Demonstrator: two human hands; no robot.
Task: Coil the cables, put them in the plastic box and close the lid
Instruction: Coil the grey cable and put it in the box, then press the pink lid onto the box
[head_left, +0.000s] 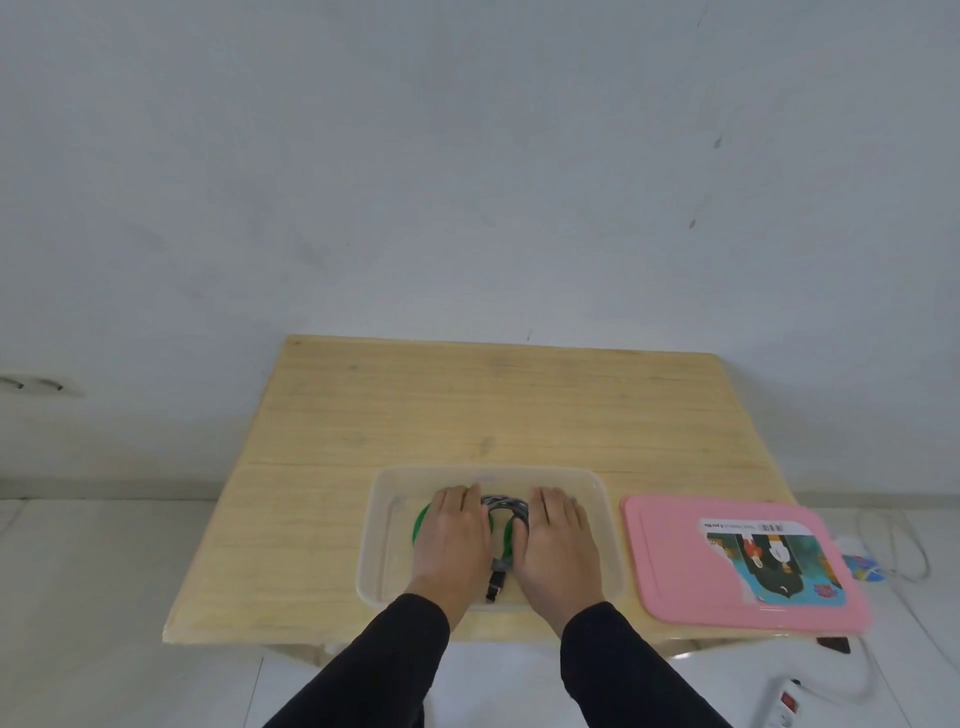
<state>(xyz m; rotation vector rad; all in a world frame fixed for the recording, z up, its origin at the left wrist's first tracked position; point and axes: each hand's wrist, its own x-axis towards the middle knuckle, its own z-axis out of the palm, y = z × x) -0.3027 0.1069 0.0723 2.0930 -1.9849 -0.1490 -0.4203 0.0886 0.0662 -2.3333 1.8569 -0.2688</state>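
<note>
A clear plastic box (384, 525) sits near the table's front edge. Inside it lie coiled cables: a green cable (420, 522) and a grey braided cable (503, 506) with a black plug (496, 584) pointing toward me. My left hand (454, 535) and my right hand (558, 540) rest flat, palms down, on top of the coils inside the box, fingers together and extended. Much of the cables is hidden under my hands. The pink lid (675, 571), with a picture sticker on it, lies flat on the table to the right of the box.
The wooden table (415, 405) stands against a pale wall. The pink lid overhangs the table's right front corner. On the floor at the right lie a white power strip (782, 701), a white cord and a small blue object (862, 566).
</note>
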